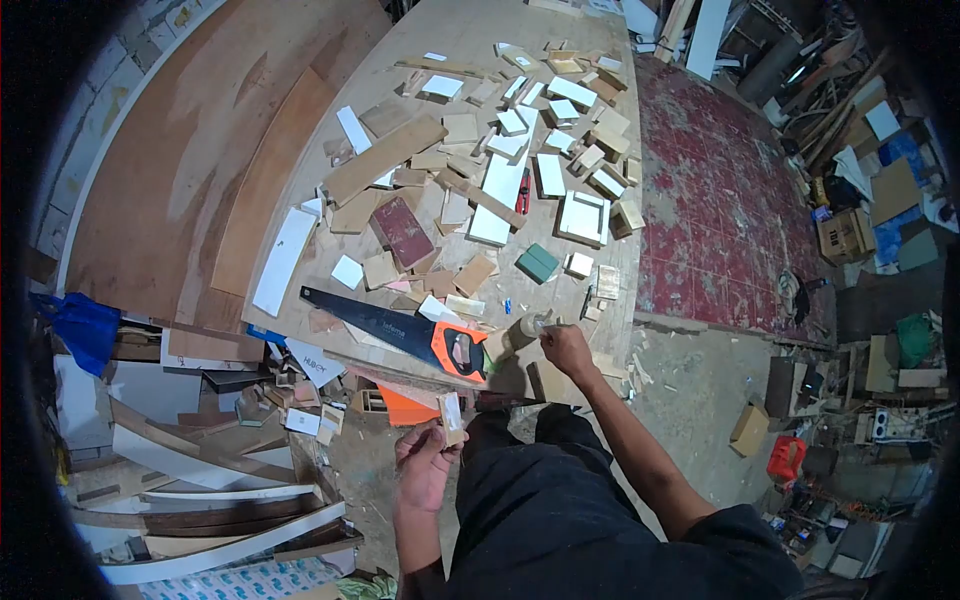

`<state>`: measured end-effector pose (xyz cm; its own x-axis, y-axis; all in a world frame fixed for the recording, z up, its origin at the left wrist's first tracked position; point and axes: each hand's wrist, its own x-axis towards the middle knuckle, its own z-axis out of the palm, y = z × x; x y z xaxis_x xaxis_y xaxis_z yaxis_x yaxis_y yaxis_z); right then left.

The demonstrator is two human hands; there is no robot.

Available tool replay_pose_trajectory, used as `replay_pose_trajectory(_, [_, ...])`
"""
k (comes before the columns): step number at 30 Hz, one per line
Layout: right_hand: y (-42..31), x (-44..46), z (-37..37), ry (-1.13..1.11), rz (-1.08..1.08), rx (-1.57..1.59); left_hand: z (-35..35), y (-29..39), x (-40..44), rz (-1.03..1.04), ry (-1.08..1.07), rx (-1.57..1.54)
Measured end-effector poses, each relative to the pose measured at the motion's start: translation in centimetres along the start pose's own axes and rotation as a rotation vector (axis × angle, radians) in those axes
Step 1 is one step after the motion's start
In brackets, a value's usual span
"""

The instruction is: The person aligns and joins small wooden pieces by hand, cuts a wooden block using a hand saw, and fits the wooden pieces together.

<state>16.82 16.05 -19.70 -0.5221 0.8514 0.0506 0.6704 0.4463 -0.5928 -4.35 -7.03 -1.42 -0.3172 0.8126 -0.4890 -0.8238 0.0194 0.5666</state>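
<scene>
Small wood block [451,418], pinched upright in the fingertips of the left hand [426,462], just short of the bench [385,90]. Pale patch on its upper face; from my remote seat I cannot tell whether it is wet.

Hands well apart. Right hand [567,350] is ahead and to the right, fingers curled in, at the side of a pale container [526,327]. Its back faces me, so I cannot tell what it grips, if anything.

Saw [385,326] lies ahead of the left hand, its orange handle [458,351] near the bench's close edge. Beyond both hands, offcuts [385,158] crowd the surface; green block [537,262] straight ahead of the right hand.

Risks, as I judge them: a fingertip hold leaves little margin, so a bump against the edge could drop the block to the floor [690,360]. A careless sweep of the right wrist could tip the container. Carrying the left hand forward too low could catch the saw handle and swing the toothed blade.
</scene>
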Motion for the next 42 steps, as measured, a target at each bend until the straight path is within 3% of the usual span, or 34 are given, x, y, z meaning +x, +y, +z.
replay_pose_trajectory(4, [0.2, -0.4, -0.7, 0.065, 0.058, 0.112, -0.5, 0.2, 0.3, 0.015, 0.015, 0.004])
replay_pose_trajectory(9, [1.2, -0.5, -1.3, 0.037, 0.396, 0.489, -0.6, 0.4, 0.6, 0.003, 0.011, -0.003])
replay_pose_trajectory(13, [1.6, -0.8, -2.3, 0.056, 0.526, 0.64, -0.4, 0.5, 0.9, -0.004, 0.023, 0.0])
replay_pose_trajectory(23, [2.5, -2.5, -6.1, 0.151, 0.632, 0.915, 0.3, 0.0, 1.9, 0.011, 0.008, 0.019])
replay_pose_trajectory(29, [-2.4, -4.2, -13.0, 0.102, 0.571, 1.122, 2.9, 0.5, 2.5, 0.026, -0.056, 0.066])
replay_pose_trajectory(31, [-4.3, -4.8, -15.0, 0.047, 0.45, 1.329, 3.8, 0.5, 2.9, 0.009, -0.088, 0.079])
replay_pose_trajectory(36, [-9.9, -5.2, -19.0, 0.103, 0.414, 1.392, 6.9, 0.6, 2.8, 0.004, -0.219, 0.053])
replay_pose_trajectory(42, [-10.3, -6.0, -20.8, 0.039, 0.312, 1.519, 9.0, -0.1, 2.0, 0.025, -0.267, 0.052])
